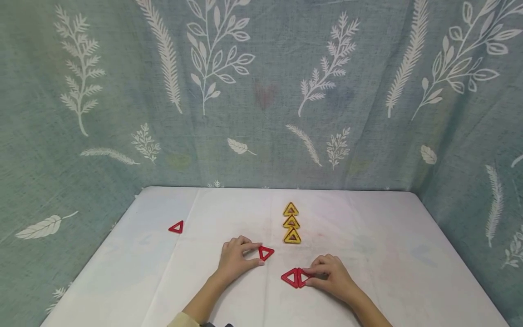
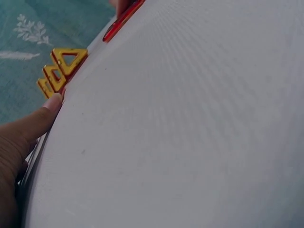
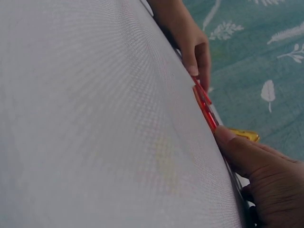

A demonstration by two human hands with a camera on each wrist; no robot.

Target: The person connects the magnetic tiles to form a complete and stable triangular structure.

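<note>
My left hand (image 1: 238,260) pinches a red hollow triangle (image 1: 267,248) by its left side, between thumb and fingers. To the right and nearer the front, my right hand (image 1: 332,276) pinches a second red triangle (image 1: 300,278), partly hidden by the fingers. Its flat side meets the flat side of another red triangle (image 1: 289,273), forming a diamond on the white table. Beyond both hands, three yellow triangles (image 1: 292,242) with darker centres line up one behind another. The left wrist view shows my left thumb (image 2: 35,121) and those yellow triangles (image 2: 71,51).
A lone red triangle (image 1: 172,230) lies toward the back left of the white-covered table (image 1: 229,204). A grey-green curtain (image 1: 261,150) with white leaf prints hangs behind the table and along both sides.
</note>
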